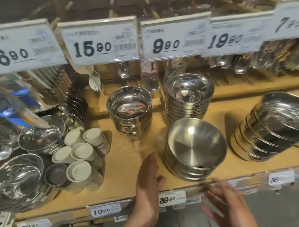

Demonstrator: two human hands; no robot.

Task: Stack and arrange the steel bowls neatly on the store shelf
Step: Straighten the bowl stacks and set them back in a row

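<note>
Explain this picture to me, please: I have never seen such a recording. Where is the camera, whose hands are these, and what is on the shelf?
There is one picture, from a wide-angle camera worn on a person's head, looking forward and down at a store shelf. No machine is involved: both hands are the person's own. The left hand rests open on the shelf. The right hand is blurred, open, at the front edge. Neither holds anything. On the shelf stand stacks of steel bowls: a matte stack nearest the hands, a shiny stack and a taller stack behind, and a leaning stack on the right. White-capped cups lie on the left. Price signs hang above.
</note>
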